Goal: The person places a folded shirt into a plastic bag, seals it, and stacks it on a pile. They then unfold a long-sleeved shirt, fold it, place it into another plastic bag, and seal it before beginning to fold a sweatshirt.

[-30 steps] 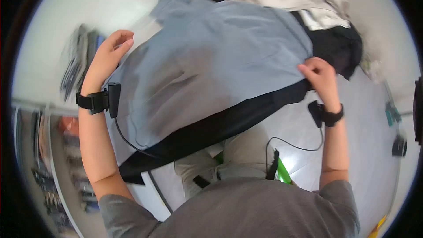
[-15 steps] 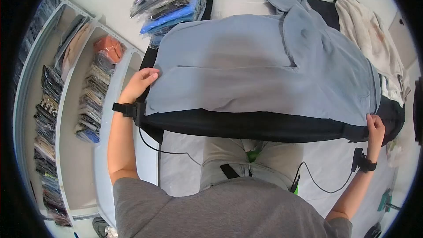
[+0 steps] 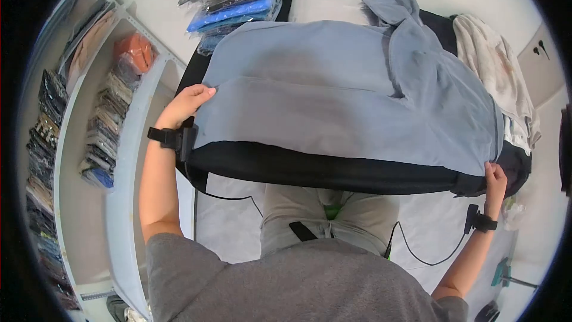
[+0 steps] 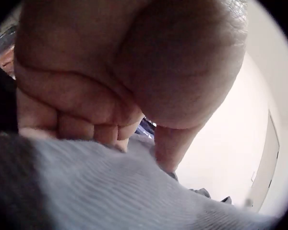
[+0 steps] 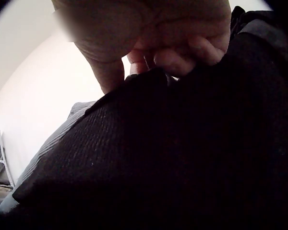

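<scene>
A blue-grey hooded garment (image 3: 286, 107) lies spread across a black cloth (image 3: 322, 173), its hood bunched at the upper right. At its left edge, my left hand (image 3: 186, 105) holds the fabric between thumb and fingers; in the left wrist view the hand (image 4: 120, 72) is over the ribbed grey cloth (image 4: 110, 182). My right hand (image 3: 496, 188) pinches the lower right corner of the garment. The right wrist view shows the right hand (image 5: 153, 38) with thumb and fingers at the edge of dark ribbed cloth (image 5: 101, 139), some fingers curled.
Plastic-wrapped folded clothes (image 3: 235, 6) are stacked at the upper left. A cream garment (image 3: 494, 59) lies on the right over black fabric. White shelves (image 3: 83, 107) with bagged clothes stand at the left. Cables run from both wrist cameras.
The garment was slanted and loose a second ago and is now spread flat. Its left edge, free of the left hand then, is now held. Since half a second ago little has moved.
</scene>
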Demonstrator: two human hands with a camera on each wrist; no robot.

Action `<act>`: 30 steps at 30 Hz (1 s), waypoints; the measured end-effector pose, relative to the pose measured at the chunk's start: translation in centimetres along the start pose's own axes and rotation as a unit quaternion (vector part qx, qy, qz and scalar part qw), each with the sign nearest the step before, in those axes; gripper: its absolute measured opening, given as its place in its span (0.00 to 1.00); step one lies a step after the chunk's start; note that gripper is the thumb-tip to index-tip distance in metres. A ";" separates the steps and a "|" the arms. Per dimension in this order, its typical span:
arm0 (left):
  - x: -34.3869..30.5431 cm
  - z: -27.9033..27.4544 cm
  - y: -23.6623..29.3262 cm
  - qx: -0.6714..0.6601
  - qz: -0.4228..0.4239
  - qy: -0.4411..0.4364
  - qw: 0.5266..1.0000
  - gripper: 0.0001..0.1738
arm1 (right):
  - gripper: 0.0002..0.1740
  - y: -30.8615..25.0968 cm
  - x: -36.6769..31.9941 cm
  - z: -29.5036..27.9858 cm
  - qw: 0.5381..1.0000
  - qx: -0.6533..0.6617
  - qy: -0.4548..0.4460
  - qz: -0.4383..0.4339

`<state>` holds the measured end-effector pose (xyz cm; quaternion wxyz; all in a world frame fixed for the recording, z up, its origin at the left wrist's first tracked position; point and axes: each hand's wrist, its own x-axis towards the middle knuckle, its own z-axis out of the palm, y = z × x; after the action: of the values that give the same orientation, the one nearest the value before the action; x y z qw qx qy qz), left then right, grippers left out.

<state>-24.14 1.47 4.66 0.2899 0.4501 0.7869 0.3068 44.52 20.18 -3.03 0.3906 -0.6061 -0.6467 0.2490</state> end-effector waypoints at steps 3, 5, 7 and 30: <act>-2.6 -1.9 -2.2 -0.043 -0.073 -0.022 0.996 0.19 | 0.14 1.5 0.5 -0.1 1.000 0.011 -0.005 -0.007; -4.3 -2.1 -4.0 -0.082 -0.106 -0.025 0.991 0.17 | 0.14 1.2 0.4 -0.2 1.000 0.017 -0.009 0.014; -6.1 -1.4 -4.3 -0.081 -0.064 -0.014 0.995 0.17 | 0.14 1.1 0.3 0.1 1.000 0.024 -0.003 0.016; -5.3 -0.5 0.7 0.154 0.123 0.069 0.978 0.18 | 0.16 0.7 0.8 0.3 0.986 -0.129 0.041 -0.095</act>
<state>-21.81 -3.06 6.48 0.1225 0.5603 0.7815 0.2454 44.69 21.07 -3.60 0.3576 -0.5969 -0.7112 0.1000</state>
